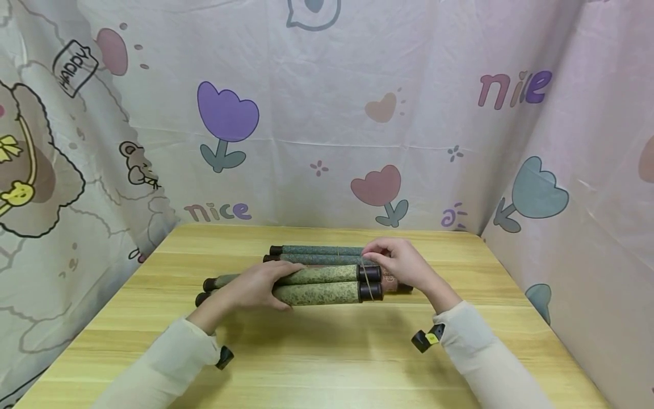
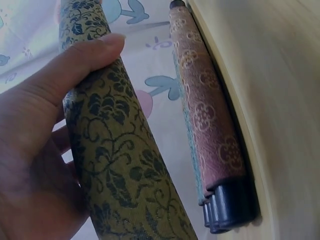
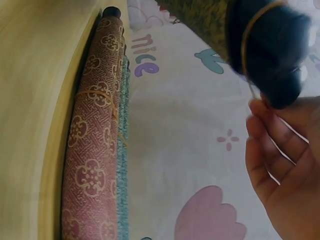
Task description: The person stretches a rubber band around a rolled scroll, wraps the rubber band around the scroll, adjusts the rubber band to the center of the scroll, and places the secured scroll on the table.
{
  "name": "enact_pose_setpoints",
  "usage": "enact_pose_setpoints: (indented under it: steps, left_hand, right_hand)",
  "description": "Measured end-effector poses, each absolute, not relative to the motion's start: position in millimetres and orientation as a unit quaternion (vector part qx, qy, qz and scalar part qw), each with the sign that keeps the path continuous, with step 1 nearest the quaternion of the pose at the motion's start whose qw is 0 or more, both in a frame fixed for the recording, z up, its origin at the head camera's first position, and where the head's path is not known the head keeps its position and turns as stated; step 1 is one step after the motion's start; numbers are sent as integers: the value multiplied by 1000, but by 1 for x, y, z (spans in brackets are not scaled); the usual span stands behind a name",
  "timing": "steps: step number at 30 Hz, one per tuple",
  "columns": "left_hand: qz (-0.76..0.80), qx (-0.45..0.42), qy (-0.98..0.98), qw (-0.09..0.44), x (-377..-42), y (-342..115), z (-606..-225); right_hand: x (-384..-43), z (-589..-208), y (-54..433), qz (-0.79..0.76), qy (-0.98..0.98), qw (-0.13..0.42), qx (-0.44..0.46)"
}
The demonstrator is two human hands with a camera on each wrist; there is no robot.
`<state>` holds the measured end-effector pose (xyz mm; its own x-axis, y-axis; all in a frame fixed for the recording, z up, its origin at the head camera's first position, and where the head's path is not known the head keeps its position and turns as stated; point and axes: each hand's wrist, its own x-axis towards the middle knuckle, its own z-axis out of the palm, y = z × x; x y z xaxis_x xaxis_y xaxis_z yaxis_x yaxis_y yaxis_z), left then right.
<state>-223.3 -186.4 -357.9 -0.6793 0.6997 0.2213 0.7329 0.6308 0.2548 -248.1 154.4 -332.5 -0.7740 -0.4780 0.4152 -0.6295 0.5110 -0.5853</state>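
Note:
A green patterned scroll (image 1: 317, 293), rolled from both sides into two parallel rolls, is held above the table in my left hand (image 1: 254, 287). In the left wrist view the thumb (image 2: 95, 52) lies across its dark floral cloth. Black knobs (image 1: 371, 291) cap the right end. A thin tan rubber band (image 3: 245, 47) loops around those knobs, and my right hand (image 1: 401, 262) pinches it between thumb and fingertips. Behind the green scroll lie a pink flower-patterned scroll (image 3: 90, 150) and blue-green scrolls (image 1: 317, 250), partly hidden in the head view.
The scrolls at the back lie on a light wood table (image 1: 327, 352). Another rubber band (image 3: 95, 92) circles the pink scroll. A printed cloth (image 1: 306, 113) hangs behind the table and along both sides. Each sleeve carries a small black wrist camera (image 1: 422, 341).

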Motion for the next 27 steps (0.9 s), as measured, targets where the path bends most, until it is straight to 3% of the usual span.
enact_pose_setpoints:
  steps: [7, 12, 21, 27]
  left_hand:
    - [-161, -417, -893, 54, -215, -180, -357]
    - [-109, -430, -893, 80, -212, -175, -358]
    - [16, -451, -880, 148, -201, -161, -369]
    - [69, -443, -858, 249, -193, -150, -373]
  right_hand:
    - [-257, -338, 157, 410, -845, 26, 343]
    - [-257, -330, 156, 411, -844, 15, 344]
    - [-252, -309, 149, 317, -889, 74, 323]
    - [-241, -296, 137, 242, -917, 136, 287]
